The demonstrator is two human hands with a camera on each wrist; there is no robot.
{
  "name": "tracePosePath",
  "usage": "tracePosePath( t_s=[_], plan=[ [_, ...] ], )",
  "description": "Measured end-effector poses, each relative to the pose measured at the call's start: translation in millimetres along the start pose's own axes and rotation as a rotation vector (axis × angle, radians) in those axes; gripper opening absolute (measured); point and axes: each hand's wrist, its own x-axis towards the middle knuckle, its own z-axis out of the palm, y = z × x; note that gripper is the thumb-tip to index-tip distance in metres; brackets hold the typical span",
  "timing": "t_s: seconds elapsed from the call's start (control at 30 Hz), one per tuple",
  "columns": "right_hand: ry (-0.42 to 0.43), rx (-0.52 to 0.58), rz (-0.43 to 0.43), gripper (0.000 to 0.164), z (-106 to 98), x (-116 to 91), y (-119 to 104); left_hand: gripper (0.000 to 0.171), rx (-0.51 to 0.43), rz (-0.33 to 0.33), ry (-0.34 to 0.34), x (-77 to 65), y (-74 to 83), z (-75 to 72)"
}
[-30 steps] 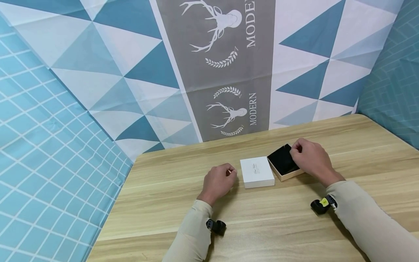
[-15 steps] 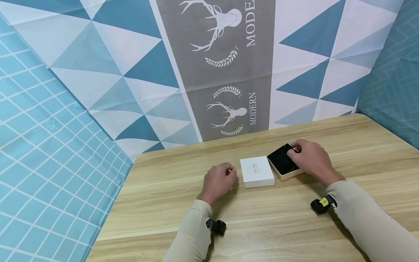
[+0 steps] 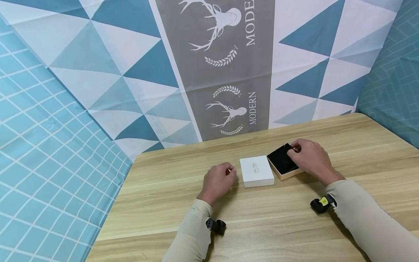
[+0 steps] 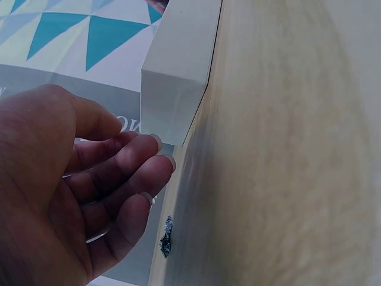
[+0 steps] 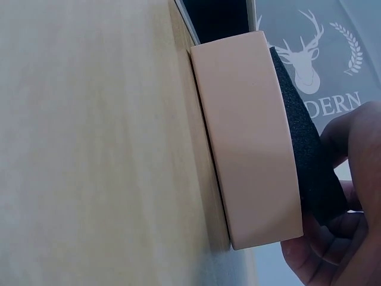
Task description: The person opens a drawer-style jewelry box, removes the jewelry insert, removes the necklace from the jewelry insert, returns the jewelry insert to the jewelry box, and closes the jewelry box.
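A shallow tan box (image 3: 289, 176) lies on the table, a black foam-like insert (image 3: 280, 160) inside it. My right hand (image 3: 311, 155) pinches the insert's right edge; in the right wrist view the insert (image 5: 303, 143) stands above the box wall (image 5: 247, 143), with fingertips at its near end. Against the tan box sits a white lid (image 3: 256, 171) with small printed script. My left hand (image 3: 218, 182) rests just left of this lid, fingers loosely curled and holding nothing. In the left wrist view, a small dark glittery piece (image 4: 166, 237) lies on the wood beyond those fingertips.
The wood-grain table (image 3: 255, 225) stretches around both hands. Behind it hangs a patterned cloth (image 3: 222, 72) with deer heads and triangles. Blue tiled sheeting (image 3: 49, 145) covers the left side. A small black camera is strapped at each wrist.
My right thumb has shifted left over the black insert from its place nearer the fingers, and the fingers now grip its edge. The left hand, box and lid stay put.
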Motion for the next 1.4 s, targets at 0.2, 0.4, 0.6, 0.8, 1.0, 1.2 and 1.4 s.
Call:
tracePosePath(
  t_s=[0.2, 0.4, 0.6, 0.8, 1.0, 1.2, 1.4],
  plan=[
    [0.013, -0.001, -0.01, 0.029, 0.0, -0.1, 0.2, 0.018, -0.001, 0.0, -0.004, 0.3, 0.3, -0.4],
    [0.015, -0.003, -0.016, 0.027, -0.1, 0.2, 0.7, 0.018, 0.0, 0.002, -0.004, 0.1, 1.1, -0.7],
    [-0.012, -0.002, -0.01, 0.029, -0.1, 0.0, 1.2, 0.018, 0.001, 0.002, -0.009, -0.1, 0.7, -0.8],
    [-0.037, -0.003, -0.006, 0.03, 0.3, -0.3, 1.0, 0.018, 0.005, 0.004, -0.007, 0.0, -0.2, -0.3],
    [-0.051, 0.0, 0.003, 0.03, 1.1, 0.2, 1.8, 0.017, 0.004, 0.006, -0.004, -0.8, 0.3, -0.7],
    [-0.061, -0.01, 0.01, 0.031, 1.0, 0.1, 1.6, 0.018, 0.008, 0.005, -0.005, -0.4, -0.2, -0.5],
    [-0.082, -0.021, 0.021, 0.033, 0.8, -0.3, 2.3, 0.018, 0.009, 0.002, -0.01, 0.1, -0.2, -0.2]
  ],
)
